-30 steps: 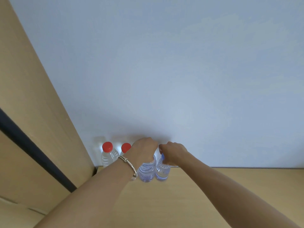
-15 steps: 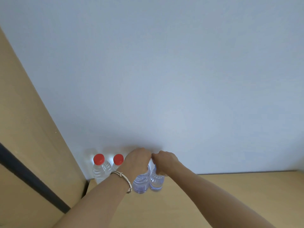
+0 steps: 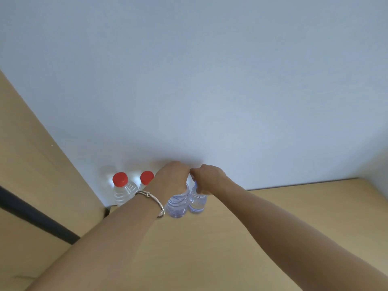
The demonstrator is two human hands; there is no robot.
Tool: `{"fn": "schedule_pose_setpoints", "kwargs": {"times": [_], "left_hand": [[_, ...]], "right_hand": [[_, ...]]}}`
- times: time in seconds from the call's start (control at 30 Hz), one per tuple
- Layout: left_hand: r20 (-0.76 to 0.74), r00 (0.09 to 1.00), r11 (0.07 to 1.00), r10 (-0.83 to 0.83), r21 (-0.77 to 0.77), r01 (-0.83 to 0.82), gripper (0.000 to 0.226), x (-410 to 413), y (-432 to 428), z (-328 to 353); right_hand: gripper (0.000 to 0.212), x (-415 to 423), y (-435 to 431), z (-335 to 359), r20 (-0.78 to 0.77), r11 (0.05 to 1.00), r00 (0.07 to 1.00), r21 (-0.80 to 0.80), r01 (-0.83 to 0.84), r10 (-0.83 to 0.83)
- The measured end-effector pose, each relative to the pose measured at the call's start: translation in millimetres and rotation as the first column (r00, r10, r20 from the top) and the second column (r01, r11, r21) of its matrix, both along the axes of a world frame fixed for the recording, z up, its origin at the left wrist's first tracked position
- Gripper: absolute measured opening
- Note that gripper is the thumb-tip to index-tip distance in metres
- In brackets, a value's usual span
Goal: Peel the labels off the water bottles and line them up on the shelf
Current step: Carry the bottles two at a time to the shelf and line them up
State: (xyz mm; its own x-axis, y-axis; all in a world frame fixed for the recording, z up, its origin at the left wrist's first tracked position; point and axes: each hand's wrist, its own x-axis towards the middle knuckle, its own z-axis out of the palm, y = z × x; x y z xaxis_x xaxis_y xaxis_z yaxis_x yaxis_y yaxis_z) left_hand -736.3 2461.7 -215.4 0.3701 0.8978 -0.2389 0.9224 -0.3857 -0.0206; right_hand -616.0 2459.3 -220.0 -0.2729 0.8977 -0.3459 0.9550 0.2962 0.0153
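Note:
Several clear, label-free water bottles stand in a row at the back of the wooden shelf (image 3: 241, 238), against the white wall. Two on the left have red caps: one (image 3: 122, 189) and one (image 3: 146, 178) partly behind my wrist. My left hand (image 3: 171, 178) grips the top of a bluish bottle (image 3: 177, 204), hiding its cap. My right hand (image 3: 206, 178) grips the top of the bluish bottle (image 3: 197, 201) beside it. Both bluish bottles stand upright on the shelf, touching each other.
A wooden side panel (image 3: 42, 175) with a dark strip (image 3: 35, 219) closes the shelf on the left. The white wall (image 3: 210, 91) runs behind the bottles. A silver bracelet (image 3: 152, 199) sits on my left wrist.
The view has shifted slightly; my hands stay on the tops of the two bluish bottles, which remain standing in place beside the red-capped ones.

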Motion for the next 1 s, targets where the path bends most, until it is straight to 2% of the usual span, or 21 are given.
{"fn": "schedule_pose_setpoints", "kwargs": {"times": [0.17, 0.33, 0.57, 0.83, 1.0], "left_hand": [[-0.178, 0.984, 0.999, -0.026, 0.035, 0.032, 0.029, 6.5, -10.0, 8.0], [-0.203, 0.975, 0.989, -0.088, 0.096, 0.109, 0.036, 38.4, -14.1, 55.1], [-0.232, 0.941, 0.923, -0.246, 0.241, 0.301, 0.042, 177.7, -44.8, 114.9], [-0.13, 0.827, 0.732, -0.546, 0.405, 0.547, 0.043, 401.9, -142.9, 149.8], [-0.068, 0.708, 0.631, -0.703, 0.4, 0.664, 0.037, 533.0, -221.2, 135.4]], "right_hand": [[0.049, 12.4, -7.5, 9.0, 0.0, 0.997, 0.999, -0.062, 0.053, -0.053], [0.047, 55.1, -17.4, 56.4, -0.045, 0.994, 0.993, 0.014, 0.111, -0.11], [0.044, 205.1, -83.2, 111.4, -0.041, 0.943, 0.95, 0.111, 0.313, -0.31], [0.05, 437.3, -229.8, 140.2, -0.068, 0.75, 0.774, 0.205, 0.629, -0.63], [0.055, 558.9, -350.6, 126.6, -0.112, 0.568, 0.601, 0.227, 0.791, -0.792]]}}
